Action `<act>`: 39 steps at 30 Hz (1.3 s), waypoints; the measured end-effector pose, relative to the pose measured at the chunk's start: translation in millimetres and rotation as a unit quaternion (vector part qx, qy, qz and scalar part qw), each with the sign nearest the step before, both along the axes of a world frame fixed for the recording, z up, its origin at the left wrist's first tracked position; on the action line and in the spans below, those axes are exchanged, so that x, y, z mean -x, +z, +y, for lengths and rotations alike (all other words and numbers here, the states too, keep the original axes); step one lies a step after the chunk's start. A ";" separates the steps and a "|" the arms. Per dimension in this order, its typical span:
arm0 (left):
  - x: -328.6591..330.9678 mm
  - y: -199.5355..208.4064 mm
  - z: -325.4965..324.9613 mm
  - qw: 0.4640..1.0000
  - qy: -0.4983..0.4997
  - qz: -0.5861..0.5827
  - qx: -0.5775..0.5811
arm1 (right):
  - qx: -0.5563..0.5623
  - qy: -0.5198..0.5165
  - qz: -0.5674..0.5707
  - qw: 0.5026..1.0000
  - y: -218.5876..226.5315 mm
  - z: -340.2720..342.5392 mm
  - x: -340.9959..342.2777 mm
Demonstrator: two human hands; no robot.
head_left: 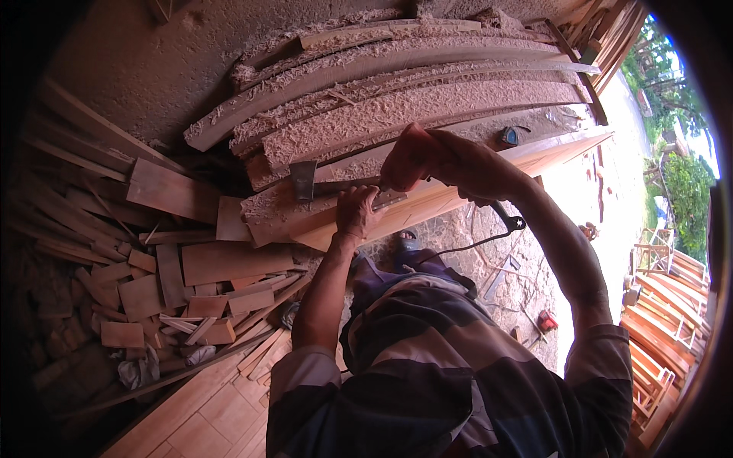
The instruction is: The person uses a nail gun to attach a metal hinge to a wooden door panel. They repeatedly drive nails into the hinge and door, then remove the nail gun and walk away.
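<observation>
My right hand is wrapped round a red power drill, its front end down at the edge of a thick wooden beam. A dark cord trails from the drill's handle. Close to the drill's front, my left hand has bent fingers gripping a small piece of wood that shows dark spots. The drill's tip is hidden. Just left of that hand, a hammer-like tool with a broad metal head lies on the beam.
Boards covered in shavings lie beyond the beam, with a blue-black tape measure near them. Wood offcuts are heaped at left. A red tool rests on the floor at right. Wooden frames stand farther right.
</observation>
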State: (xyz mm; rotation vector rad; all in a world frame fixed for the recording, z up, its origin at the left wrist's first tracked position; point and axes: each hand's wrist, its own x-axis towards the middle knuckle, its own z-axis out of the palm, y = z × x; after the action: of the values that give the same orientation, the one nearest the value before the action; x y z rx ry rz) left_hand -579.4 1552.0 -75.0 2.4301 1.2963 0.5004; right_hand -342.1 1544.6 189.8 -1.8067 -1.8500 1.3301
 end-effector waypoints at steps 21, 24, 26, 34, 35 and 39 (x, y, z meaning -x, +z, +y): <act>-0.2 4.3 2.5 0.999 -0.012 -0.004 0.031 | -0.101 0.101 -0.024 0.989 -1.0 18.9 23.4; -1.1 5.1 1.6 1.000 -0.005 -0.015 0.009 | -0.074 0.099 -0.050 0.991 9.6 19.0 26.9; -0.9 5.9 0.1 1.000 0.022 0.001 0.003 | -0.076 0.103 -0.064 0.990 13.7 22.4 32.0; 14.9 2.6 7.0 1.000 0.019 0.008 -0.005 | -0.088 0.148 -0.070 0.983 8.7 30.1 37.1; 17.4 1.1 10.2 1.000 0.005 0.001 0.008 | -0.103 0.157 -0.060 0.980 7.8 31.1 38.3; 23.6 -3.8 15.6 0.998 -0.029 -0.046 0.017 | -0.089 0.148 -0.089 0.981 8.3 31.9 44.4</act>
State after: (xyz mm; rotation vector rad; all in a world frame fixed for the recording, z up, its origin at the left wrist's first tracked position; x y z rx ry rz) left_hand -603.0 1567.5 -78.7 2.3796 1.1851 0.5627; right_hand -386.6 1576.5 198.2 -1.6548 -2.3271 1.0737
